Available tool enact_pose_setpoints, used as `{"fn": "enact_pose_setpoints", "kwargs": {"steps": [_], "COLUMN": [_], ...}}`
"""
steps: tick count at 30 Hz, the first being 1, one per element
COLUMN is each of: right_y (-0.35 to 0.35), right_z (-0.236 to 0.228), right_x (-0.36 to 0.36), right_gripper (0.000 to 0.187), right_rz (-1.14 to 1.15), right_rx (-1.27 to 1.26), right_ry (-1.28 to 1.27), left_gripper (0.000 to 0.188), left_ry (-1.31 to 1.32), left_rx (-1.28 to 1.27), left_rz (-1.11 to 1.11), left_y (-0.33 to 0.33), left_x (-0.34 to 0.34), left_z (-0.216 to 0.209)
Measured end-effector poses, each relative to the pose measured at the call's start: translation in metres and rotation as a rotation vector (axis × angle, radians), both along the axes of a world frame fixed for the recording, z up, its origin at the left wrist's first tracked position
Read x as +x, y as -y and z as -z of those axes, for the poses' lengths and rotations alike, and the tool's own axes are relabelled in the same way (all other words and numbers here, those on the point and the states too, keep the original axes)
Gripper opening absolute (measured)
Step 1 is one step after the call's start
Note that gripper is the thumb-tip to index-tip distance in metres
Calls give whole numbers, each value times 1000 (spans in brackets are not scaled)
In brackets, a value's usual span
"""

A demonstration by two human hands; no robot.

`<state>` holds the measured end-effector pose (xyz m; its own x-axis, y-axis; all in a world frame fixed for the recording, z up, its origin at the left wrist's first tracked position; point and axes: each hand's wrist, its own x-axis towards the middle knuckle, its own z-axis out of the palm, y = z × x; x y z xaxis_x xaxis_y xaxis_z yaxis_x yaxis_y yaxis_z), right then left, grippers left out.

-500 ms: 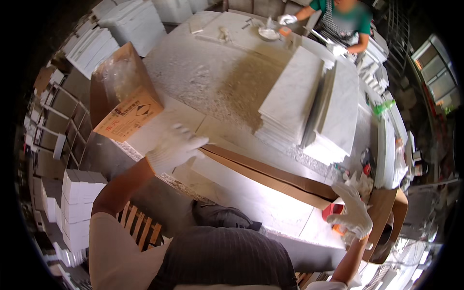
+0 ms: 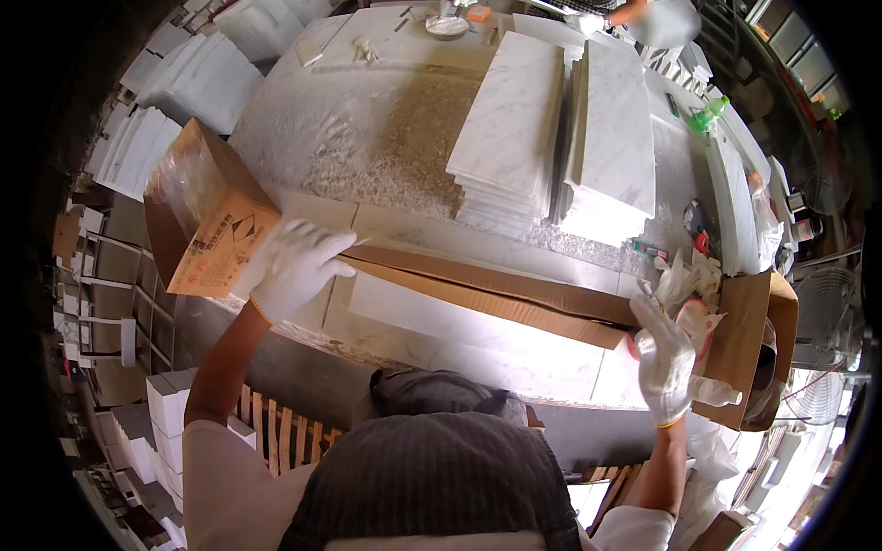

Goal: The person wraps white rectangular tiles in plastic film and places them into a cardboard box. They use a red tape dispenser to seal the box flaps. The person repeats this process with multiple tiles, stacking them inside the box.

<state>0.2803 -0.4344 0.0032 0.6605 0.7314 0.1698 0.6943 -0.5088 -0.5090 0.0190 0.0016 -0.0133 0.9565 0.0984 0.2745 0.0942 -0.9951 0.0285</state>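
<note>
Your gloved left hand (image 2: 294, 266) rests with fingers spread flat on one end of the long cardboard box (image 2: 496, 289) lying across the surface (image 2: 367, 129), while your right hand (image 2: 663, 358), fingers loosely open, touches its other end.

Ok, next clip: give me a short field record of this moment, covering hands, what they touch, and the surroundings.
Left hand: white-gloved left hand spread flat on the left end of the long cardboard piece
Right hand: white-gloved right hand at its right end, fingers open
Under the cardboard: pale stone slab on the worktable
Behind: two stacks of marble tiles
Left: open cardboard box
Far end: another person's hand
</note>
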Motion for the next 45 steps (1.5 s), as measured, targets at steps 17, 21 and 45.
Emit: {"fn": "enact_pose_setpoints", "kwargs": {"steps": [17,21,45], "right_y": [7,14,5], "right_z": [48,32,207], "right_x": [2,45,-37], "right_gripper": [40,43,64], "right_rz": [-71,34,557], "right_rx": [-90,-97,117], "right_ry": [566,663,-417], "left_gripper": [38,33,44], "left_ry": [263,283,-330], "left_rx": [-157,-244,-632], "left_rz": [-417,-438,-508], "left_y": [90,99,-1], "left_x": [-15,26,57], "left_z": [19,13,171]}}
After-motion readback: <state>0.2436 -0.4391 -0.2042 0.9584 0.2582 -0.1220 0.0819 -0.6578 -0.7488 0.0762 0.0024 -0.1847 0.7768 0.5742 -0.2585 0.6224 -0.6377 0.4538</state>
